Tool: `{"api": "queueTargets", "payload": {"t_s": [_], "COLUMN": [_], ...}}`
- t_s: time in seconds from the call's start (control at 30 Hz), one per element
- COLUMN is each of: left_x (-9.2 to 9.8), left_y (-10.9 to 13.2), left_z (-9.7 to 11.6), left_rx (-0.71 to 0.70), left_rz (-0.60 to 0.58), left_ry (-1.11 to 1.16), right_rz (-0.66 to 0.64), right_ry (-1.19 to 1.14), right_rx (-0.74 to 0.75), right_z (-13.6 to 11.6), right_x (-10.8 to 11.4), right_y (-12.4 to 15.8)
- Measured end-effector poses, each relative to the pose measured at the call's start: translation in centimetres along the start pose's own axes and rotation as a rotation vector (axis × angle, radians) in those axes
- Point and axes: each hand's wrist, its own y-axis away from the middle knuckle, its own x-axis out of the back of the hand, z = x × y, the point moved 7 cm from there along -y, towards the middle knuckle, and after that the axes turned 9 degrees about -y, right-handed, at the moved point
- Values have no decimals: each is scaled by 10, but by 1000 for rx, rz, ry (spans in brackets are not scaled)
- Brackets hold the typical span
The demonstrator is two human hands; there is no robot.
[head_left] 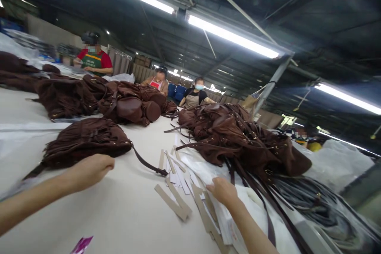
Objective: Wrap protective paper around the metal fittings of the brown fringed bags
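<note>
My left hand is closed in front of a dark brown fringed bag lying on its side. Whatever its curled fingers hold, if anything, is hidden. From that bag a strap runs across the white table. My right hand, also closed, is at the edge of thin white plastic. I cannot make out what is between its fingers. Beside it lie grey-brown card strips and white paper strips in a loose heap.
Brown bags are piled at the back left and right, with long straps hanging toward me. A purple wrapper lies near the front edge. Bundled dark straps sit at far right. Several co-workers stand beyond the table.
</note>
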Motion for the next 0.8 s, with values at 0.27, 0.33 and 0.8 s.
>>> {"api": "queueTargets", "payload": {"t_s": [0.27, 0.33, 0.8], "left_x": [-80, -90, -34], "left_y": [-67, -74, 2], "left_z": [91, 93, 60], "left_rx": [165, 157, 40], "left_rz": [-107, -143, -175], "left_ry": [-53, -51, -193], "right_rz": [37, 49, 76], "right_ry": [68, 59, -38], "right_rx": [52, 59, 91], "right_z": [-21, -17, -17], "right_x": [-10, -8, 24], "right_y": [-19, -23, -21]}}
